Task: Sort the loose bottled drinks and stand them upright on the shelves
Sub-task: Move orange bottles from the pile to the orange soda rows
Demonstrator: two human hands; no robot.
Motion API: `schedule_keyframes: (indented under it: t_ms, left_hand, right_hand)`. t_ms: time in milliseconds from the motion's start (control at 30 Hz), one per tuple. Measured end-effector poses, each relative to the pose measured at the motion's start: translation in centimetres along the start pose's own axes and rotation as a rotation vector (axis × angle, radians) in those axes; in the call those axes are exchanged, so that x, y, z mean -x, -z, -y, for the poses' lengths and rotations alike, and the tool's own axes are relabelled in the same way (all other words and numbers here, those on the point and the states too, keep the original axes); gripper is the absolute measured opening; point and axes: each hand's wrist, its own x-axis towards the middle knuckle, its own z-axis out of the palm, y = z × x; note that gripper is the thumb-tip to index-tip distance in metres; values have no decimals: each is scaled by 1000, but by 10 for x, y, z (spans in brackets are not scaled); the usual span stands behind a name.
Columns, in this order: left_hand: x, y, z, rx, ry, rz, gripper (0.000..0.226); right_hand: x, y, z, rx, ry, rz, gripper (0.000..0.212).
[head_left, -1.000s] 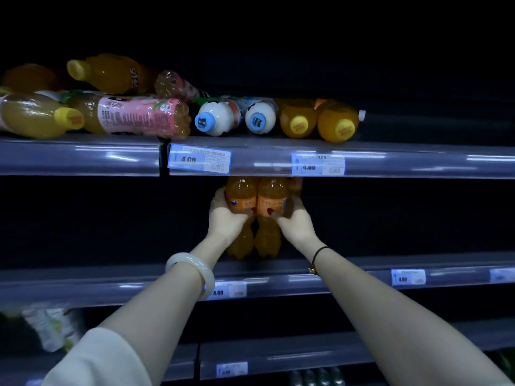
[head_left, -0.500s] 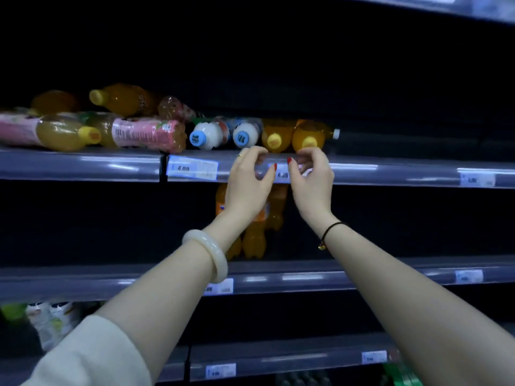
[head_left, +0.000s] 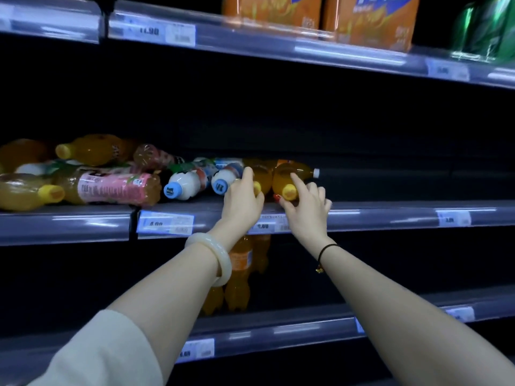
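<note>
Several loose bottles lie on their sides on the middle shelf (head_left: 390,215). My left hand (head_left: 245,199) curls around the neck of an orange drink bottle (head_left: 262,174) with a yellow cap. My right hand (head_left: 306,210) pinches a second orange bottle (head_left: 289,174) at its yellow cap, index finger on top and thumb below. Two white bottles with blue caps (head_left: 181,185) lie just left of my left hand. Two orange bottles (head_left: 239,277) stand upright on the shelf below, partly behind my left wrist.
A pink-labelled bottle (head_left: 111,188) and yellow juice bottles (head_left: 25,190) are piled at the left of the middle shelf. The dark stretch of that shelf lies right of my hands. Orange cartons (head_left: 370,20) and a green bottle (head_left: 485,29) stand on the top shelf.
Both hands let go of the upright orange bottles on the lower shelf, rose past the shelf edge and now close on two lying orange bottles. The view tilted upward.
</note>
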Motion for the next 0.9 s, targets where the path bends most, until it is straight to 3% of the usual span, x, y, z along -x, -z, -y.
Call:
schedule_keyframes:
  t_ms: [100,267,400,467,567,800,900]
  left_hand:
    - [-13,9,-11,173,-145,-121,17]
    - [-63,38,-53,326,-239,-314,21]
    - [-101,52,-70,257,-68,-386,31]
    - [-113,53,-73,354,19,-355,33]
    - [-116,49,-75,612,57,-256,40]
    - [-122,55,-75,357,191,44,88]
    - [-118,58,-67,207,160,205,101]
  right_hand:
    - [-23,13,6,-138,25,-98,44]
    - [-85,52,38,-603,68,-144,23]
    - [-124,70,51,-648,59,-150,24]
    - [-135,71,54,-688,3,-114,35]
    - [-142,67,56,-636,-107,-41,67]
    - [-144,72,53,-584,-128,74,79]
    - [-143,77,53,-555,-138,100,79]
